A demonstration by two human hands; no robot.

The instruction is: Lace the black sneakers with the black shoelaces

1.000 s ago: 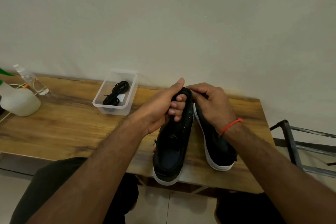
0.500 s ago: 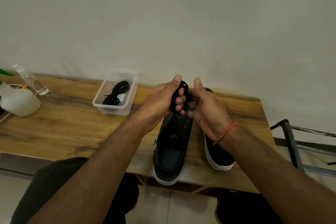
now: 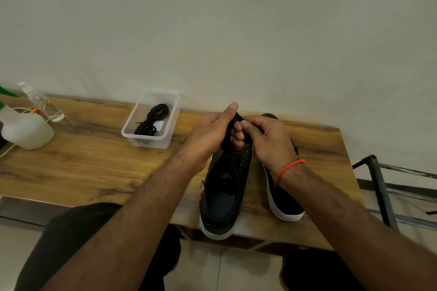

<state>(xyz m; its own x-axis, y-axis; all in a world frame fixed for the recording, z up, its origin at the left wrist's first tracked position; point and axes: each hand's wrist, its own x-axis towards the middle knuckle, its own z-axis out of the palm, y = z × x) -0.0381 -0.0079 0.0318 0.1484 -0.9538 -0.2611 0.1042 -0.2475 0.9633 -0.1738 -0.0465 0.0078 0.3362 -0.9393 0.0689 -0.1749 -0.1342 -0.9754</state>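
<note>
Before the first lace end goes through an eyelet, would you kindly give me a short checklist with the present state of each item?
1. Lace in hand: ok. The left hand grips a bundle of black shoelace, and the right hand pinches it near the top.
2. Free lace tip found: cannot tell; the fingers hide it.
3. Eyelets reachable: ok. The near sneaker shows a bare row of eyelets below the hands.
4. Second sneaker ready: ok. It stands beside the first on the table.
5. Second lace available: ok. A coiled lace lies in the clear tub.
</note>
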